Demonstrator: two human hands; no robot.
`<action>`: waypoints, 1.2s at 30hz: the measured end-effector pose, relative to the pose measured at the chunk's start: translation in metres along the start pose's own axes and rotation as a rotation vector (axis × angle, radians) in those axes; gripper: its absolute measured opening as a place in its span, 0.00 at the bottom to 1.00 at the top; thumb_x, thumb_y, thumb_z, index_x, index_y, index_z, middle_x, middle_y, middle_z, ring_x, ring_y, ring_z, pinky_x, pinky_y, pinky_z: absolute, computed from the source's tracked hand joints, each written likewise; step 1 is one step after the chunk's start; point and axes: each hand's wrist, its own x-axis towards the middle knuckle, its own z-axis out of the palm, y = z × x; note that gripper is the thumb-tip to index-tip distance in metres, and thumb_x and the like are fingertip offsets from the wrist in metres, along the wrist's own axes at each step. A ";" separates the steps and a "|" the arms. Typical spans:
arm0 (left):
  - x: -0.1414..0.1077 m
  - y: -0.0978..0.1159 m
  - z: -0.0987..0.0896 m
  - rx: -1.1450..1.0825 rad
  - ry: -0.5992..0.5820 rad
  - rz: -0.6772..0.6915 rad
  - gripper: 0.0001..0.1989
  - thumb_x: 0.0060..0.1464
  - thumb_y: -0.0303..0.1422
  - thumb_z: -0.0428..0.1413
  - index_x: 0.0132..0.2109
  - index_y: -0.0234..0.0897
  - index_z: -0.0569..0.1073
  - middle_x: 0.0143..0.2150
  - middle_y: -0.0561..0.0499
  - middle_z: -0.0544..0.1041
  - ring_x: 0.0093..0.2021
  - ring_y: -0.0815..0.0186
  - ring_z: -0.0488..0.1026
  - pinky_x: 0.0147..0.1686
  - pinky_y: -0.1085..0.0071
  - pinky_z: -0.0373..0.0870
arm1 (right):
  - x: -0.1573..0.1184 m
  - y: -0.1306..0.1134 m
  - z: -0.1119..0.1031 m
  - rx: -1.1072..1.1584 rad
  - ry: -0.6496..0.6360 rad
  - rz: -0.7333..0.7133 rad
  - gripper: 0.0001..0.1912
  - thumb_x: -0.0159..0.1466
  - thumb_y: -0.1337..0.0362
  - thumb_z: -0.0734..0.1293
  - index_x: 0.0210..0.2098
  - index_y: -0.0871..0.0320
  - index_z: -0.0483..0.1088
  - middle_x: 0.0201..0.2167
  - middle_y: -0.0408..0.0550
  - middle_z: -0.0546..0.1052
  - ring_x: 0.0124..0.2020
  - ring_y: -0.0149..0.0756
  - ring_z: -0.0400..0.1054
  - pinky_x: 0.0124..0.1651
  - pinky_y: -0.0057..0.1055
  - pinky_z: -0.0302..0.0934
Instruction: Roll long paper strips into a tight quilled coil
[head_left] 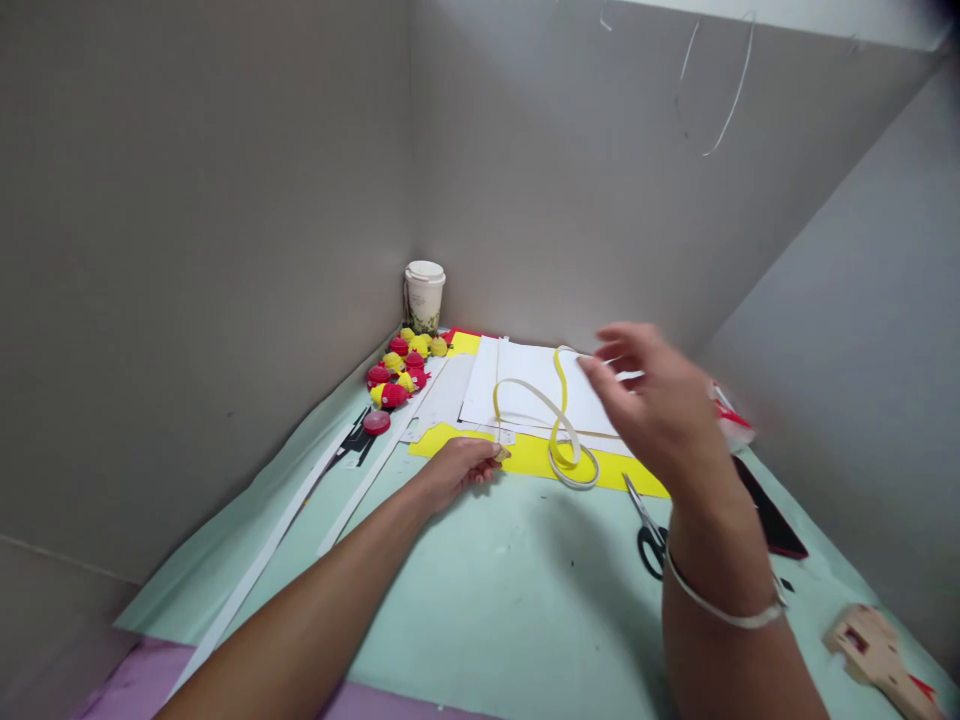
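Note:
My left hand (463, 470) is closed over the front edge of the yellow sheet (531, 457), its fingertips pinching the end of a thin strip. From there the yellow and white strip (561, 388) loops up and curls over the papers. Raised above the right part of the papers, my right hand (645, 395) has its fingers apart and slightly bent, with nothing between them. Scissors (646, 525) with black handles lie beside my right forearm. White paper sheets (525, 372) lie behind the yellow sheet.
Red and yellow knitted pieces (397, 370) and a lidded paper cup (425, 295) stand at the back left. Long white strips (262, 560) run along the left. A dark flat device (769, 510) and a beige tool (874, 645) lie at the right. Walls enclose the table.

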 end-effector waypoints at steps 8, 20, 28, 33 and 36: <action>0.001 0.000 0.000 -0.089 -0.007 0.046 0.13 0.46 0.36 0.61 0.37 0.29 0.79 0.31 0.48 0.74 0.26 0.74 0.66 0.27 0.76 0.61 | 0.048 0.073 0.088 -0.346 -0.683 0.263 0.26 0.59 0.56 0.65 0.54 0.59 0.67 0.49 0.55 0.75 0.47 0.44 0.70 0.41 0.31 0.60; 0.000 0.005 0.000 -0.178 0.030 0.132 0.13 0.46 0.36 0.63 0.36 0.29 0.77 0.30 0.49 0.73 0.25 0.74 0.66 0.24 0.77 0.60 | 0.055 0.093 0.070 -0.454 -0.338 0.410 0.17 0.61 0.69 0.59 0.47 0.58 0.70 0.42 0.58 0.77 0.43 0.46 0.70 0.38 0.33 0.59; 0.002 0.004 -0.004 -0.226 0.023 0.134 0.11 0.48 0.35 0.62 0.36 0.30 0.78 0.29 0.49 0.74 0.26 0.73 0.66 0.26 0.77 0.62 | 0.049 0.104 0.020 -0.391 0.194 0.532 0.17 0.64 0.60 0.59 0.46 0.61 0.71 0.44 0.62 0.74 0.43 0.49 0.68 0.42 0.39 0.59; 0.002 0.005 -0.004 -0.242 0.017 0.157 0.12 0.50 0.35 0.61 0.38 0.28 0.78 0.32 0.48 0.74 0.27 0.74 0.66 0.26 0.78 0.63 | 0.048 0.107 0.007 -0.313 0.271 0.583 0.18 0.65 0.58 0.57 0.44 0.60 0.72 0.39 0.58 0.77 0.40 0.48 0.70 0.40 0.39 0.60; 0.002 0.004 -0.004 -0.241 0.025 0.148 0.12 0.49 0.34 0.61 0.37 0.28 0.78 0.30 0.48 0.73 0.26 0.74 0.67 0.25 0.79 0.63 | 0.049 0.096 0.008 -0.205 0.040 0.486 0.16 0.64 0.57 0.59 0.44 0.58 0.73 0.39 0.54 0.78 0.38 0.43 0.72 0.39 0.34 0.61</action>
